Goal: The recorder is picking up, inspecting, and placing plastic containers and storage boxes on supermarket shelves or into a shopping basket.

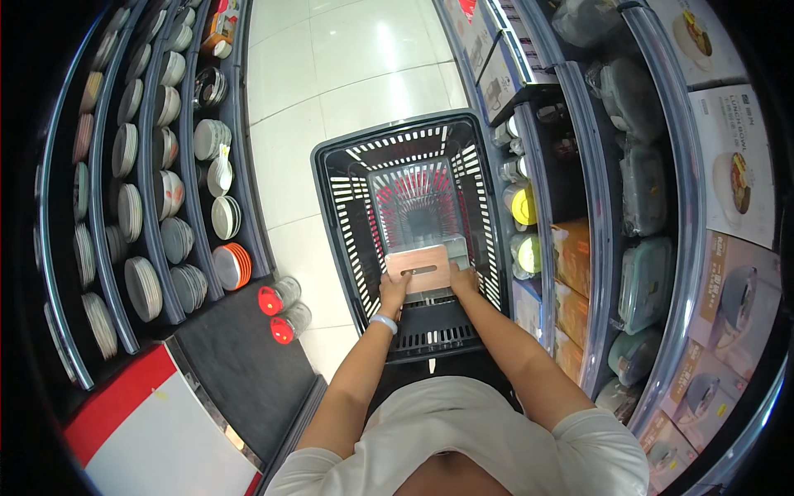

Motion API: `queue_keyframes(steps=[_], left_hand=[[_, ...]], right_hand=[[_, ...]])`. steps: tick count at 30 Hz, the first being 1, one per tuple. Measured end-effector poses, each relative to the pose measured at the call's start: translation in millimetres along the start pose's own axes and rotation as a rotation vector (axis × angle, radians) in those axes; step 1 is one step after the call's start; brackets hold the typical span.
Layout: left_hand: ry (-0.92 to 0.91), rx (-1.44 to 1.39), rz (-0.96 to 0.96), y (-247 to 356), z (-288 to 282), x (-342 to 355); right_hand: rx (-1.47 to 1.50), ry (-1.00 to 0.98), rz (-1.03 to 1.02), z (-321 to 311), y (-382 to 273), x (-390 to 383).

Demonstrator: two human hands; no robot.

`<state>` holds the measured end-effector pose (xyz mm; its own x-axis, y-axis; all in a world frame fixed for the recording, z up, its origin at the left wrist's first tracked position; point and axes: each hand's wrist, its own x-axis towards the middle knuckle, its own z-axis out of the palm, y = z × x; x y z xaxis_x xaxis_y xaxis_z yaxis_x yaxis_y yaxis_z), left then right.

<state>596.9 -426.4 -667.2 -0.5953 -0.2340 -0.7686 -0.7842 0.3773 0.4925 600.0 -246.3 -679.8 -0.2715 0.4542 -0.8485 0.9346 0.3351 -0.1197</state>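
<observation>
A person seen from above wears a pale, off-white short-sleeved T-shirt of soft fabric (463,434), its sleeves ending above the elbows. Both forearms are bare. The left hand (394,291) has a narrow light-blue band (383,322) around its wrist, smooth and plain, like a slim fitness tracker or bracelet. The right hand (463,281) and its wrist carry no band or jewellery visible from this angle.

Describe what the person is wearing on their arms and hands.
Both forearms are bare. The left hand has a pale, light-coloured band around its wrist. The right hand and its wrist show nothing worn. Short white sleeves of a T-shirt cover the upper arms. No gloves.
</observation>
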Motion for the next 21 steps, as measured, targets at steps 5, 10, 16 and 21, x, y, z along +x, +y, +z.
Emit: queue_keyframes(steps=[5, 10, 16, 21], left_hand=[[-0.071, -0.313, 0.119, 47.6, -21.7, -26.3], [-0.156, -0.320, 0.434, 98.1, -62.6, -73.3], [-0.012, -0.183, 0.795, 142.8, -123.3, -148.3], [-0.155, -0.498, 0.839, 167.0, -156.2, -210.7]], right_hand=[[0.022, 0.030, -0.036, -4.0, -3.1, -17.3], [0.284, -0.007, -0.165, -39.6, -19.5, -54.4], [0.574, 0.085, -0.518, -95.3, -33.0, -135.7], [0.831, 0.252, -0.938, -144.1, -30.2, -221.0]])
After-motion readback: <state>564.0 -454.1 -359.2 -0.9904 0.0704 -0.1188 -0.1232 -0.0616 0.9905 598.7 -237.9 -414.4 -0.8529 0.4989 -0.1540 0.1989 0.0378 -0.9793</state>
